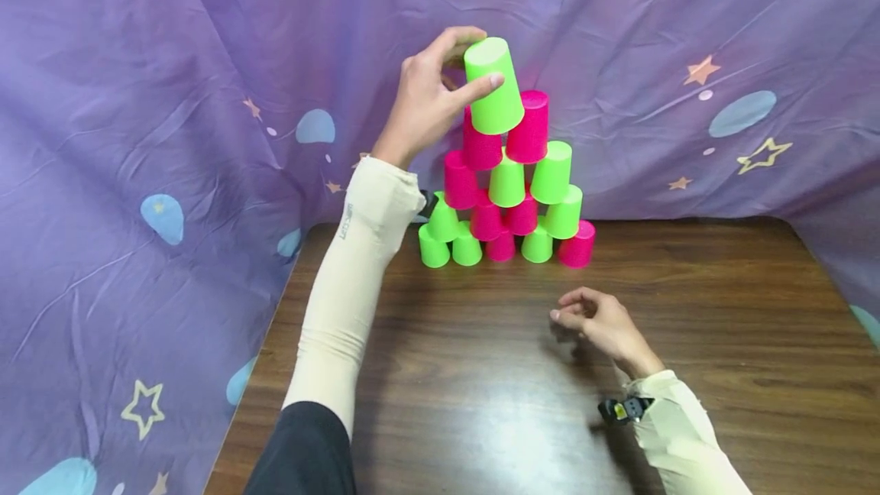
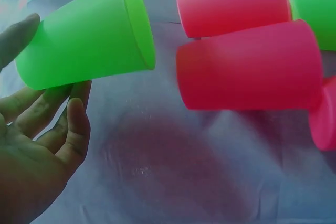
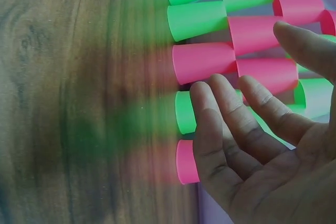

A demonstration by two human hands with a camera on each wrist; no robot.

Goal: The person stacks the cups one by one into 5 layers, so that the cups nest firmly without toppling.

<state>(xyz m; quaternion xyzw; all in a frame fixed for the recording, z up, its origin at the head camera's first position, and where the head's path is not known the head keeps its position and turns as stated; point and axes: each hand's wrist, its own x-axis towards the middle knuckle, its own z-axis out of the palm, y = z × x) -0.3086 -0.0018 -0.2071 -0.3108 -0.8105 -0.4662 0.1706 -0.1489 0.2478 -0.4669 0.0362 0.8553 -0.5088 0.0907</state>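
Note:
My left hand [image 1: 428, 94] grips an upside-down green cup [image 1: 500, 105] between thumb and fingers. It is held over a pyramid of stacked cups, just above the top pair of pink cups [image 1: 529, 128]. In the left wrist view a gap separates the held cup's rim [image 2: 140, 30] from those pink cups [image 2: 247, 69]. Below them are rows of green and pink cups, all mouth down, with a bottom row [image 1: 501, 245] standing on the table. My right hand [image 1: 608, 327] hovers in front of the pyramid's right end, fingers loosely bent and holding nothing.
The brown wooden table [image 1: 708, 327] extends in front of the cups and to their right. A purple cloth [image 1: 619, 37] with stars and planets hangs behind the pyramid, close to its back.

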